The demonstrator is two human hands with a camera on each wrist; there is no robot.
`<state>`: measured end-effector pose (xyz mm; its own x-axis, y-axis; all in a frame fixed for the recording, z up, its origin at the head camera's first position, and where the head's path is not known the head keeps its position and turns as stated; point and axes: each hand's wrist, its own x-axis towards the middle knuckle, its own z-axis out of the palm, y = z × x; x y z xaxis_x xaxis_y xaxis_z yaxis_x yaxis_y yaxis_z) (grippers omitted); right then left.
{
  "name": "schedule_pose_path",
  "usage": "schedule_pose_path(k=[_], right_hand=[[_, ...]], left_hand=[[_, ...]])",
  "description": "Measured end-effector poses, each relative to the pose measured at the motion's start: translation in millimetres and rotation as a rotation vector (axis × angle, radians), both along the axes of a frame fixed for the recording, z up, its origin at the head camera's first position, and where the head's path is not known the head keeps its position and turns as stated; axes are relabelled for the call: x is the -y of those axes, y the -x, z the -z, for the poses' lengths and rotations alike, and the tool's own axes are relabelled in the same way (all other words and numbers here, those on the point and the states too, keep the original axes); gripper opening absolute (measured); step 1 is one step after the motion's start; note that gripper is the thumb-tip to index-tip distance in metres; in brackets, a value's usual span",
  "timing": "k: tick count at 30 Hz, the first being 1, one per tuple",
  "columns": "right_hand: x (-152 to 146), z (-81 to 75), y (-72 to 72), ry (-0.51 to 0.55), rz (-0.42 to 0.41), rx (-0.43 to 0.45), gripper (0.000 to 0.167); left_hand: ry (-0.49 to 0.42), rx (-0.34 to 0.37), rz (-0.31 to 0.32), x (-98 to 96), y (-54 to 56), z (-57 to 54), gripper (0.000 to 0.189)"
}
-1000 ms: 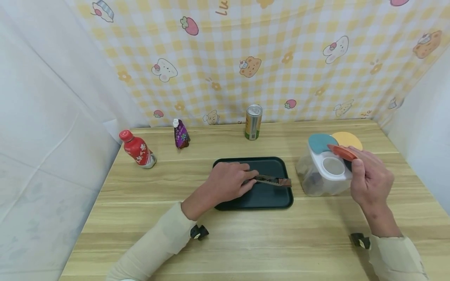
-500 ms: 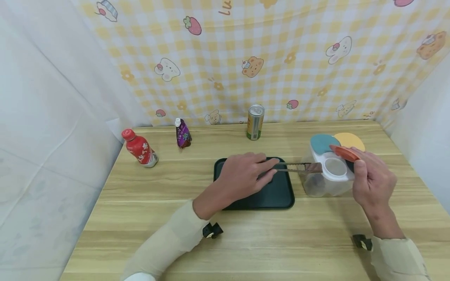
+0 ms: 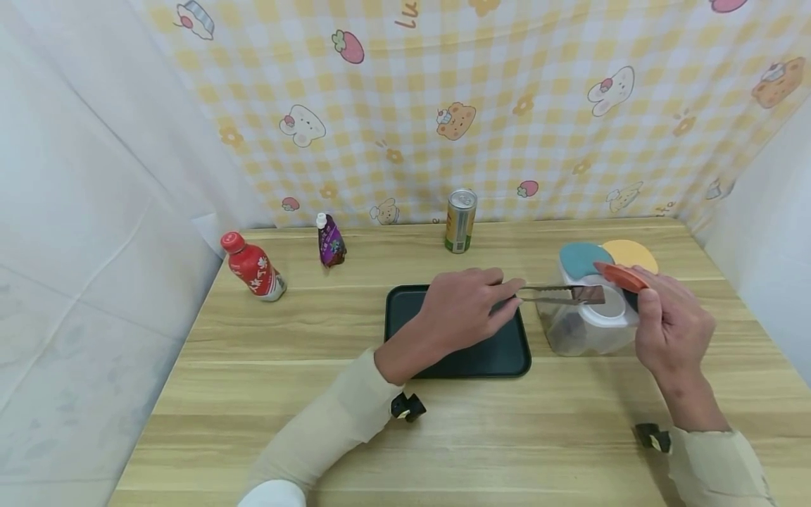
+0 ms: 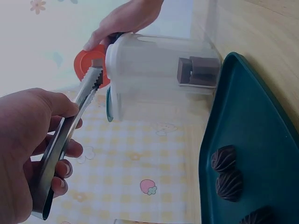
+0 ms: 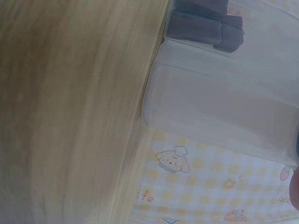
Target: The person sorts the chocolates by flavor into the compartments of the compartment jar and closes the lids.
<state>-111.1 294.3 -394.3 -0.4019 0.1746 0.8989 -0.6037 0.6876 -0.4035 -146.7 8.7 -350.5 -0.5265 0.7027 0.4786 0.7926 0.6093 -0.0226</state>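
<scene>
My left hand [image 3: 462,310] pinches metal tongs [image 4: 60,144] between thumb and fingers. Their serrated tips grip a brown block [image 3: 589,294], like a piece of chocolate, which overlaps the round opening of a clear storage container [image 3: 586,336] in the head view. My right hand [image 3: 674,324] holds the container's orange flip lid [image 3: 621,275] raised. Inside one compartment, several similar dark blocks [image 4: 201,71] lie at the bottom. Below my left hand is a dark green tray [image 3: 497,358]; ridged dark pieces [image 4: 229,185] lie on it, hidden in the head view.
Teal [image 3: 584,260] and yellow [image 3: 630,255] lids cover other container compartments. Along the back stand a can [image 3: 460,222] and a purple pouch [image 3: 331,241]. A red bottle [image 3: 253,267] is at left. Behind the table hangs a checked cloth [image 3: 380,105].
My left hand has moved right from above the tray, carrying the tongs and brown block to the container's opening. My right hand still holds the orange lid up.
</scene>
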Motion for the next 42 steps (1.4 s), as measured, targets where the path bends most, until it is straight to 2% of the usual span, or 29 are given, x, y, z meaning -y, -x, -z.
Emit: schedule_pose_path(k=[8,15,18,29,36,42], right_hand=[[4,-2.5,1.9,0.004,-0.013,-0.025,0.043],[-5,3.1,3.8,-0.009,0.004,0.033,0.052],[-8,4.5,4.3,-0.021,0.014,0.067,0.051],[-10,6.2,6.0,-0.031,0.031,0.068,0.052],[-15,13.1,5.1,-0.027,0.05,0.058,0.056],[-15,13.1,3.7,-0.037,0.045,0.071,0.055]], left_hand=[[0.008,-0.001,-0.012,-5.1,2.1,2.0,0.031],[-0.035,0.005,0.003,-5.3,1.9,2.7,0.03],[-0.038,0.005,0.003,-5.0,1.7,2.5,0.03],[-0.029,0.033,-0.001,-1.0,2.2,4.7,0.032],[-0.026,0.047,0.009,12.0,-0.2,10.4,0.035],[-0.032,0.07,-0.015,37.9,-3.2,20.6,0.034]])
